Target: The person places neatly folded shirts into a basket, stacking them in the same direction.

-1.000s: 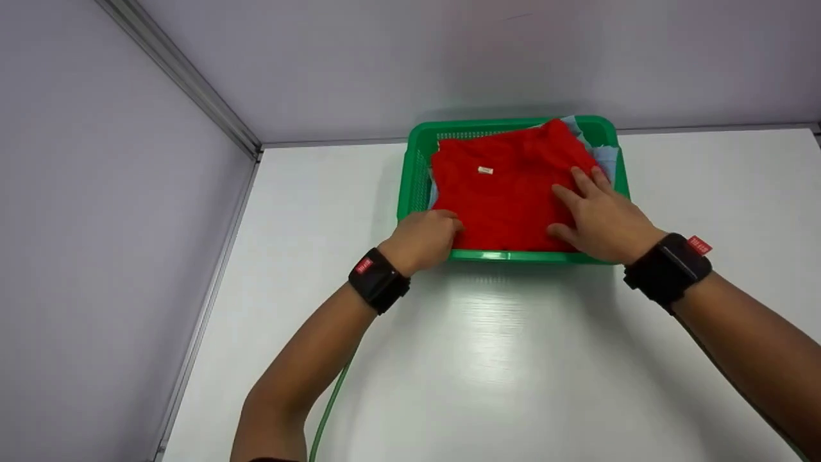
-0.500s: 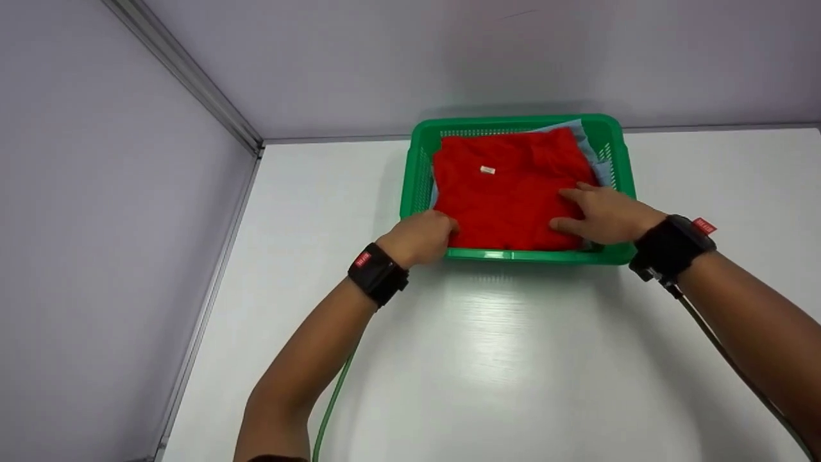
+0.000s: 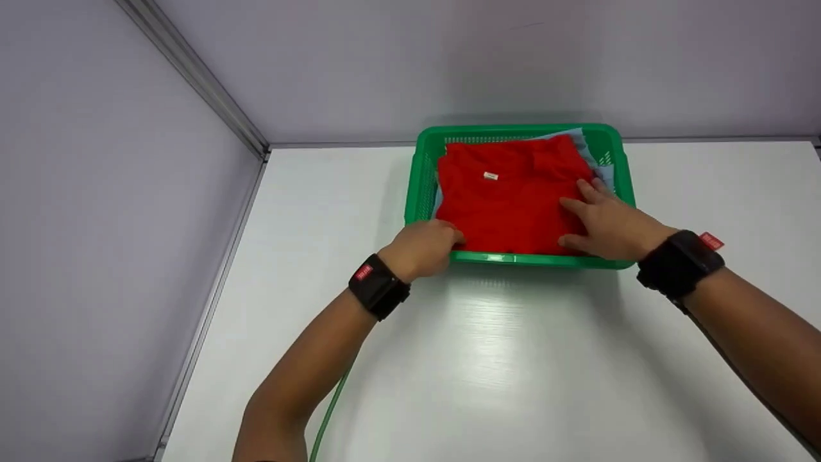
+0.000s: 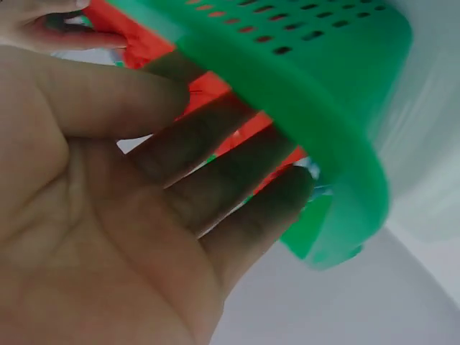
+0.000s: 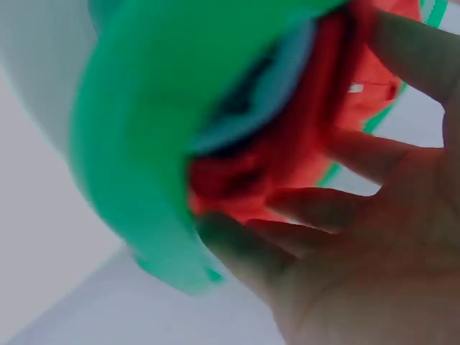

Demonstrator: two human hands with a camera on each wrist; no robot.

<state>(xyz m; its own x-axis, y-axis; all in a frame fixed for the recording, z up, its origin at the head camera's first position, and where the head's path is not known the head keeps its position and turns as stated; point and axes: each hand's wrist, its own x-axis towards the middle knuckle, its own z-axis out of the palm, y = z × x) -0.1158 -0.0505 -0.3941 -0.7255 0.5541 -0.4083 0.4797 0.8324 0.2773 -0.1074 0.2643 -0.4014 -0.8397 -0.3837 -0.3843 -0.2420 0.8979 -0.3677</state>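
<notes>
A folded red garment [image 3: 513, 205] with a small white label [image 3: 490, 176] lies in a green perforated basket [image 3: 513, 259]. Light blue cloth [image 3: 605, 174] shows from beneath it at the right and back. My left hand [image 3: 424, 249] reaches over the basket's front left corner; in the left wrist view its fingers [image 4: 237, 172] extend past the rim, towards the red fabric, without curling round anything. On the garment's right side rests my right hand [image 3: 612, 224], fingers spread. The right wrist view shows the same hand [image 5: 366, 237] over the red cloth, beside the rim.
The basket stands at the back of a white table [image 3: 500, 372], close to a pale rear wall [image 3: 359, 70]. A side wall [image 3: 96, 224] rises on the left. A green cable [image 3: 330, 410] runs beside the left forearm.
The garment's upper right corner and the blue cloth have shifted inward, left. My right hand dipped at the right side, then spread back over the fabric. My left hand stays at the front left corner.
</notes>
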